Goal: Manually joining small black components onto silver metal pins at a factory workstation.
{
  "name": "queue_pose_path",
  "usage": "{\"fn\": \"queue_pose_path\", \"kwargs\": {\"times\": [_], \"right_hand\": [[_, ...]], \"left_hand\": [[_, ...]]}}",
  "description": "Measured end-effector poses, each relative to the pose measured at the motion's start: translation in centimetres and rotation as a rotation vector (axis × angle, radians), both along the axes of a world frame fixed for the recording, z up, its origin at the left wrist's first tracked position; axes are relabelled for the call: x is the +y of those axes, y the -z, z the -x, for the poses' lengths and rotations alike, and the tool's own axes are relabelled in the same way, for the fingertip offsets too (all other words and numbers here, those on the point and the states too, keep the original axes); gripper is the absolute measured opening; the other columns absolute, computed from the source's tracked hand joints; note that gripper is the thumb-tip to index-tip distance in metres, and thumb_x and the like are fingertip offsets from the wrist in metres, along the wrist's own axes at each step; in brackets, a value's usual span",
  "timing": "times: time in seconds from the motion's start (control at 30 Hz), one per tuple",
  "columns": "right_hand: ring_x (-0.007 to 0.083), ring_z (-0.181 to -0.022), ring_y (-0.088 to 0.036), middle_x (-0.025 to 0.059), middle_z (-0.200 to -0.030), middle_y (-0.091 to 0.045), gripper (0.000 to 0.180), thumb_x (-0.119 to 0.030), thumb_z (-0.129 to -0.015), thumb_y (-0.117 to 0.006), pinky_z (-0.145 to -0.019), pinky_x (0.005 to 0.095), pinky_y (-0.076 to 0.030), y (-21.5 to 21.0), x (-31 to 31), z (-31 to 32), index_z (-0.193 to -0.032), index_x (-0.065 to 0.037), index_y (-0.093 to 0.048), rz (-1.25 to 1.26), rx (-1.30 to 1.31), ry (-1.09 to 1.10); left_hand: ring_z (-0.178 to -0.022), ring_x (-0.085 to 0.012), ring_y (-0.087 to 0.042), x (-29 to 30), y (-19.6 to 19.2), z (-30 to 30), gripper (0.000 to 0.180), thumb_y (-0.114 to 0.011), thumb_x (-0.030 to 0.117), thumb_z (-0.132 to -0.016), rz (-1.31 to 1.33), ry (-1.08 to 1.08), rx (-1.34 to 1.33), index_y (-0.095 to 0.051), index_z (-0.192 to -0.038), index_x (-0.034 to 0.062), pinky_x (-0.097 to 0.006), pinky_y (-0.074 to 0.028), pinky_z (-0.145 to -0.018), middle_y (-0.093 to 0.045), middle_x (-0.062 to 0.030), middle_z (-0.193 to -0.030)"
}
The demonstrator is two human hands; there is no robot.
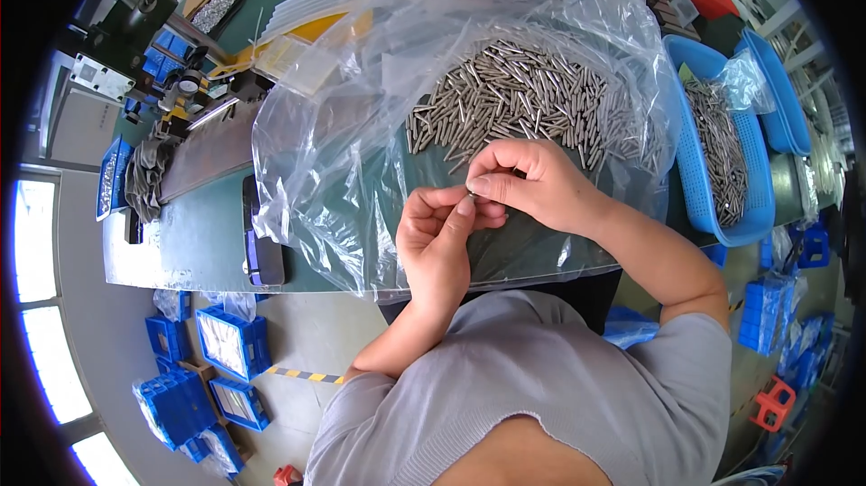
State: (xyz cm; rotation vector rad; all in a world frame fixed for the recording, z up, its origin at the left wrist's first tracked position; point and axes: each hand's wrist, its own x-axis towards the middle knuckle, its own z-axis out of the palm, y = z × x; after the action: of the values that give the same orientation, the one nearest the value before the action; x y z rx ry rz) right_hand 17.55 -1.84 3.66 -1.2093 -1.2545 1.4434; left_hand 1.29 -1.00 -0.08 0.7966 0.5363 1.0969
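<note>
My left hand point(437, 241) and my right hand point(541, 188) meet over the near part of the table, fingertips pinched together. Between them is a tiny dark bit, mostly covered by the fingers, so I cannot make out what it is. Just beyond my hands lies a heap of slim grey metal pins point(519, 89), spread on a large clear plastic bag point(347, 157). The bag's crumpled film covers much of the green table point(194, 247) and rises around the heap's far side.
At the right stands a blue basket point(764, 193) of similar metal pieces, with another blue basket point(783, 103) beside it. A dark phone-like object point(263, 256) lies near the front edge at left. Further left is a bench device with a dial point(188, 85). Red bins point(713, 1) stand at far right.
</note>
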Motion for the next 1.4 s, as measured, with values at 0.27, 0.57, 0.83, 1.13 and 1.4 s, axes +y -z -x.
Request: {"fn": "queue_pose_path", "kwargs": {"times": [0.27, 0.57, 0.83, 1.13, 1.4], "right_hand": [[0.0021, -0.051, -0.034, -0.0019, -0.070, -0.046, 0.015, -0.020, -0.091, -0.050, -0.043, 0.0171, -0.024, 0.0, 1.0, -2.7, -0.087, -0.006, -0.053, 0.125, 0.658, 0.167], [0.0160, -0.060, -0.059, 0.0033, -0.076, -0.062, 0.017, -0.021, -0.080, -0.065, -0.054, 0.0284, -0.046, 2.1, 1.9, -1.0, -0.088, -0.007, -0.060, -0.556, -0.871, 0.151], [0.0248, -0.063, -0.060, 0.0049, -0.070, -0.055, 0.013, -0.019, -0.077, -0.065, -0.054, 0.0368, -0.048, 2.0, 1.6, -0.6, -0.079, -0.009, -0.057, -0.680, -1.204, 0.032], [0.0009, -0.050, -0.036, -0.0070, -0.066, -0.048, 0.009, -0.012, -0.089, -0.058, -0.043, 0.0187, -0.028, -0.8, 1.0, -1.5, -0.088, -0.002, -0.060, 0.014, 0.048, 0.120], [0.0011, -0.049, -0.036, -0.0049, -0.066, -0.052, 0.012, -0.013, -0.087, -0.061, -0.042, 0.0177, -0.025, -0.3, 0.8, -0.7, -0.094, -0.004, -0.063, 0.101, 0.291, 0.083]], "left_hand": [[-0.078, -0.0234, -0.065, -0.1, -0.1, 0.2, 0.006, -0.051, -0.001, -0.090, -0.001, 0.026, -0.010, -0.049, -0.095, -0.0025, -0.036, -0.056, -0.072, -0.062, -0.0188, -0.095], [-0.078, -0.0230, -0.065, 0.0, -0.1, 0.1, 0.006, -0.051, -0.001, -0.090, -0.008, 0.030, -0.036, -0.049, -0.095, -0.0026, -0.036, -0.056, -0.073, -0.062, -0.0188, -0.095], [-0.078, -0.0225, -0.065, -0.1, 0.0, 0.2, 0.006, -0.050, -0.001, -0.090, -0.011, 0.028, -0.041, -0.049, -0.096, -0.0029, -0.035, -0.055, -0.072, -0.062, -0.0188, -0.095], [-0.078, -0.0228, -0.065, 0.0, -0.3, 0.0, 0.006, -0.050, -0.001, -0.090, 0.019, 0.019, -0.004, -0.049, -0.096, -0.0038, -0.036, -0.056, -0.074, -0.062, -0.0187, -0.096], [-0.079, -0.0233, -0.065, 0.2, -0.2, 0.0, 0.009, -0.050, -0.001, -0.091, 0.037, 0.042, 0.006, -0.049, -0.098, -0.0045, -0.036, -0.056, -0.073, -0.062, -0.0187, -0.095]]}}
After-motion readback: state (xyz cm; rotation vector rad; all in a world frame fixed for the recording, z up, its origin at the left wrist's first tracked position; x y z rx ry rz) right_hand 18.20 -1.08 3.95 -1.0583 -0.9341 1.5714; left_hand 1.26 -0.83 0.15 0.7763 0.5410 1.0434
